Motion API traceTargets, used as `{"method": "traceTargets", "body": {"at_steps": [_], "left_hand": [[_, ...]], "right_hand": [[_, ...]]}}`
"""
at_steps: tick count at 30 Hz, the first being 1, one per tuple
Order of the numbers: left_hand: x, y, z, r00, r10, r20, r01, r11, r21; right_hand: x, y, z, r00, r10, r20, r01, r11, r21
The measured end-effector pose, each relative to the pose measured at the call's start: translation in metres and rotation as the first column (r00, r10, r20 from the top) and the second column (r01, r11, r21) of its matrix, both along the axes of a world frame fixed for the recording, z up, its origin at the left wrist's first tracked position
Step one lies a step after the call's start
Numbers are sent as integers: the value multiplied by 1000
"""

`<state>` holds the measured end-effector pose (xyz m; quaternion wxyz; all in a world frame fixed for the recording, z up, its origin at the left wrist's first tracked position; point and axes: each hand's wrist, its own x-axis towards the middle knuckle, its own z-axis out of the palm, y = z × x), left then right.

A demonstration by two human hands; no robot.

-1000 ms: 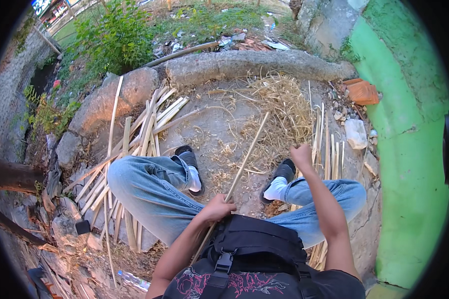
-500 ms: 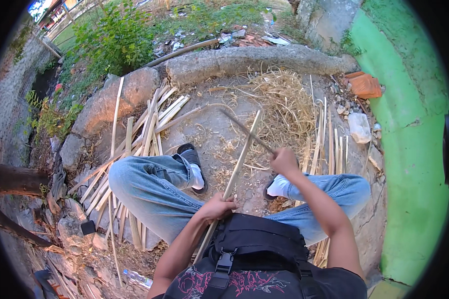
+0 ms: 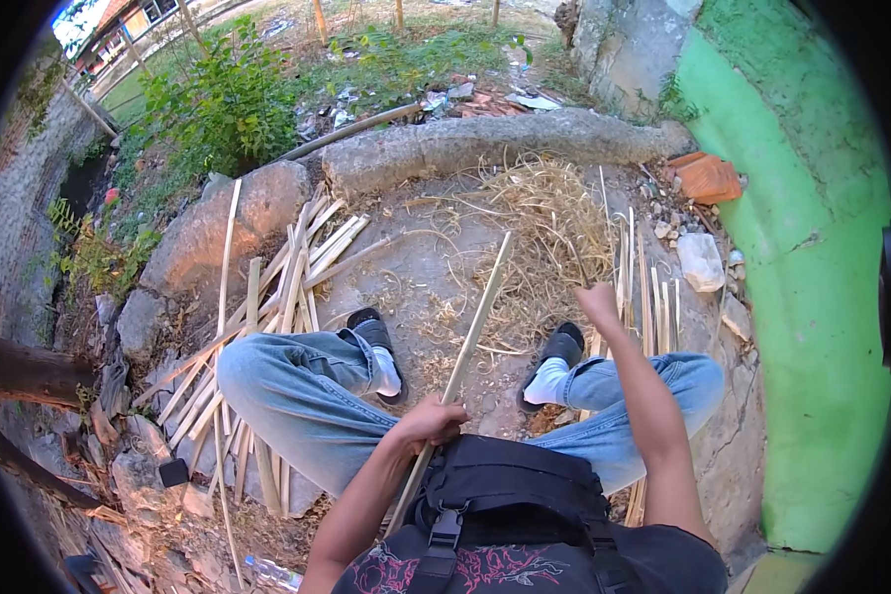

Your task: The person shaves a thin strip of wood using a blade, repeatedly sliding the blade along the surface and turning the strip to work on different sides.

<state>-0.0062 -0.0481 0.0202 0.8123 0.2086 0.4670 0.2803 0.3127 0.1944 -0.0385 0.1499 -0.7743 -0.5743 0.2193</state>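
Observation:
My left hand is closed round a long bamboo strip, which slants from beside my waist up and away between my knees. Out over the far side of my right foot, my right hand is a fist round the handle of a long thin knife. The blade shows only as a narrow dark line against the shavings, apart from the strip. My fingers hide the handle.
Split bamboo strips lie piled left of my left leg, and more strips lie to the right. Curly shavings heap up ahead. A stone kerb crosses beyond them, and a green wall stands at the right.
The knife has swung right and away from the bamboo strip it crossed before; my right hand has moved up and right. My left hand keeps its hold on the strip.

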Motion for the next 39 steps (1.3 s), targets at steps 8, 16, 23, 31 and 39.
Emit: {"method": "traceTargets", "body": {"at_steps": [8, 16, 23, 31, 39], "left_hand": [[-4, 2, 4, 968, 86, 236, -45, 984, -172], [8, 11, -4, 998, -13, 63, 26, 979, -203], [-3, 5, -4, 986, 33, 166, 8, 970, -241], [3, 7, 5, 990, 25, 140, 13, 964, -267], [-2, 5, 0, 988, 32, 154, 6, 972, -236]], "right_hand": [[-111, -110, 94, 794, 602, -85, -600, 798, 50], [-58, -35, 29, 864, 448, 229, -414, 892, -182], [-115, -96, 49, 766, 633, 110, -630, 774, -70], [-67, -37, 13, 895, 384, 228, -360, 922, -142], [-116, -107, 50, 770, 626, 120, -619, 780, -91]]}}
